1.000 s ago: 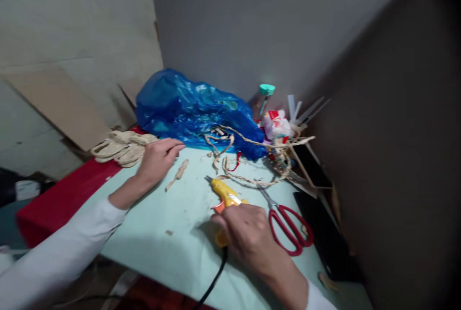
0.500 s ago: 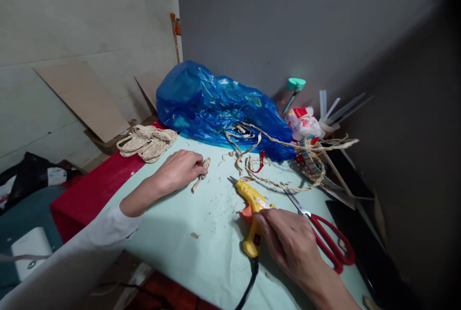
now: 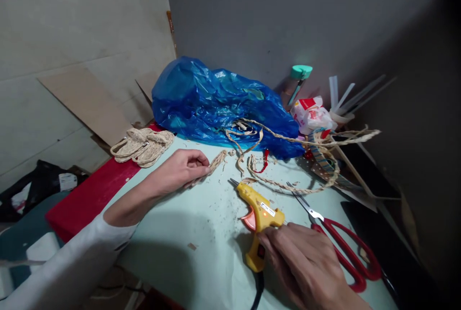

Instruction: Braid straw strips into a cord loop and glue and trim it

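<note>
My left hand (image 3: pixel 185 168) is closed, pinching one end of a short braided straw piece (image 3: pixel 218 160) between thumb and fingers. The free end of that braid points away to the right, low over the table. My right hand (image 3: pixel 302 257) is closed at the handle of a yellow hot glue gun (image 3: pixel 257 202) with an orange trigger. The gun lies on its side with its nozzle toward the far left, and a small light glows on its body. My fingertips are partly hidden by the handle. Red-handled scissors (image 3: pixel 345 247) lie beside my right hand, blades partly open.
Behind the hands a blue plastic bag (image 3: pixel 216 103) bulges, with a long braided straw cord (image 3: pixel 295 189) looping out. Woven straw pieces (image 3: pixel 144 145) lie on red cloth (image 3: pixel 90 192) at left. Clear glue sticks (image 3: pixel 340 96) stand in a cup at right. Straw scraps litter the pale green table (image 3: pixel 158 247).
My left hand has turned over, and the braided piece now sticks out to its right rather than pointing down toward me. My right hand has slid lower along the glue gun's handle. The view shifts slightly.
</note>
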A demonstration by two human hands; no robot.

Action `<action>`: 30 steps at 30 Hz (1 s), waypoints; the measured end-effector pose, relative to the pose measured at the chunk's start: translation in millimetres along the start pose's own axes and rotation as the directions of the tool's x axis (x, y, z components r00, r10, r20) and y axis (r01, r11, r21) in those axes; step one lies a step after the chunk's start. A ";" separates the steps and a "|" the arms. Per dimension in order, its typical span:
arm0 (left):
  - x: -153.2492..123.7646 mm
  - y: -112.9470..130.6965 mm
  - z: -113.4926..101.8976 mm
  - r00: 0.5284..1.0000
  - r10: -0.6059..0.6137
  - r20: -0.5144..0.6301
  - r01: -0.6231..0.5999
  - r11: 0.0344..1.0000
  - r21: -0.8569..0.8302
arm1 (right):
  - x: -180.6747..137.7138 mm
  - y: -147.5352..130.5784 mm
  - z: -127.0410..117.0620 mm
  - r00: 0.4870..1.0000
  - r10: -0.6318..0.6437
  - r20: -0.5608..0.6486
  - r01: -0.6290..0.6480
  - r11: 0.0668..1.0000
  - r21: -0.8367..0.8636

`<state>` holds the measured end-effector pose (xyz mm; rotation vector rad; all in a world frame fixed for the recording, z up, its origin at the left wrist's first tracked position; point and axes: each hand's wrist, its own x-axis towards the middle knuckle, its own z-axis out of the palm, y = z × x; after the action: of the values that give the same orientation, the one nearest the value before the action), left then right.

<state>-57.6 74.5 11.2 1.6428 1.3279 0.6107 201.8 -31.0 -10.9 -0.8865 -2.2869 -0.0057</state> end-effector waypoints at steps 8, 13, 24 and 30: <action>-11.4 19.7 13.8 0.999 -0.020 0.046 0.048 0.615 -0.787 | 26.9 -4.4 7.4 0.887 0.453 0.092 -0.453 0.815 0.362; -14.7 23.8 24.9 0.998 0.031 0.049 0.026 0.506 -0.862 | 50.8 -11.1 11.8 0.755 0.575 0.315 -0.632 0.511 0.583; -25.3 26.1 33.3 0.996 0.084 -0.022 -0.068 0.606 -0.792 | 62.7 -19.4 21.9 0.685 0.591 0.426 -0.632 0.190 0.751; -29.8 28.2 34.5 0.996 0.087 0.010 -0.047 0.635 -0.771 | 61.8 -18.2 22.6 0.647 0.546 0.533 -0.606 -0.057 0.794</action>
<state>-24.4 34.6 24.4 0.9681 0.7714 1.0125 144.2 -2.9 12.5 -1.0087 -1.1802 1.6852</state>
